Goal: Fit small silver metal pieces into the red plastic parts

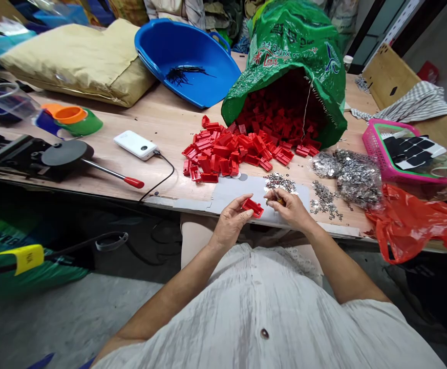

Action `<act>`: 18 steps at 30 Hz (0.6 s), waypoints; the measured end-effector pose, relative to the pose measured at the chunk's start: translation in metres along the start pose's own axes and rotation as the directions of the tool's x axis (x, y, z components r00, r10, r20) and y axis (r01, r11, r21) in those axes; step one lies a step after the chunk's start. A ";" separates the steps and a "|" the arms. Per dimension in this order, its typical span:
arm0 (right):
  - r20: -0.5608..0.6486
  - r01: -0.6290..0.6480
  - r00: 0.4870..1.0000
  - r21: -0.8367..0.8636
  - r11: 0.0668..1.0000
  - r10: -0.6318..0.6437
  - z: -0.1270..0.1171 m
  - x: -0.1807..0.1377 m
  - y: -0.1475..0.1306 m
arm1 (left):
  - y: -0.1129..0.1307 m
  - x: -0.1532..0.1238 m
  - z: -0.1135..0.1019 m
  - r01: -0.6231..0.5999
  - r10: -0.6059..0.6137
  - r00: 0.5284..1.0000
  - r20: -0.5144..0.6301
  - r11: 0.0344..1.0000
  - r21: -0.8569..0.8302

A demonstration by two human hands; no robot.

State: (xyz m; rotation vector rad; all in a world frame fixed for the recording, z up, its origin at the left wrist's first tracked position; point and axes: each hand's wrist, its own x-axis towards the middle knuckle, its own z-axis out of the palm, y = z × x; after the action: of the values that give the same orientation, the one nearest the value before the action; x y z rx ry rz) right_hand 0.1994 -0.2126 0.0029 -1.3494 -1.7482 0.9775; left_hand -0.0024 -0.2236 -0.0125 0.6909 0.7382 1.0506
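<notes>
My left hand [231, 221] is closed on a small red plastic case [253, 208], gripped between thumb and fingers at the table's front edge. Just to its right, my right hand [293, 209] pinches a small tool with a yellow-brown handle [280, 200]; its exact kind is too small to make out. Both hands are over a grey sheet [227, 192]. A pile of small shiny metal pieces [280, 181] lies right behind my right hand. Farther back, many red plastic cases [223, 149] spill from a green woven sack [296, 46].
On the right are bags of metal parts [357, 177], loose metal parts [324, 199], a red plastic bag [415, 223] and a pink basket [377, 148]. A blue basin [208, 77], white power bank [136, 145] and lever press [67, 154] occupy the left and back.
</notes>
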 end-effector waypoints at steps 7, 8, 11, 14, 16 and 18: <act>-0.029 -0.002 1.000 0.072 0.997 0.004 0.005 -0.015 -0.012 | 0.002 0.000 0.008 0.046 -0.045 0.999 0.021 0.998 -0.046; -0.035 0.004 0.999 0.071 0.997 -0.001 0.006 -0.016 -0.013 | 0.002 0.000 0.010 0.047 -0.046 0.999 0.024 0.998 -0.050; -0.041 0.017 0.999 0.090 0.996 -0.013 0.007 -0.018 -0.015 | 0.004 0.000 0.013 0.057 -0.056 0.998 0.026 0.996 -0.063; -0.056 -0.016 0.998 0.119 0.993 0.023 0.007 -0.017 -0.011 | 0.004 0.001 0.015 0.065 -0.064 0.998 0.023 0.995 -0.075; -0.090 -0.055 0.994 0.103 0.993 0.064 0.006 -0.014 -0.003 | 0.003 0.001 0.015 0.063 -0.062 0.998 0.022 0.995 -0.073; -0.145 -0.079 0.986 0.021 0.997 0.081 0.005 -0.009 0.008 | 0.002 0.002 0.014 0.057 -0.056 0.998 0.022 0.996 -0.065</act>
State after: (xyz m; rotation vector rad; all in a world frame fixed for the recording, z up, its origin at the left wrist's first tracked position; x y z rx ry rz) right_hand 0.2001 -0.2212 -0.0071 -1.4538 -1.5854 0.9100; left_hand 0.0088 -0.2231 -0.0033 0.6204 0.6989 1.0102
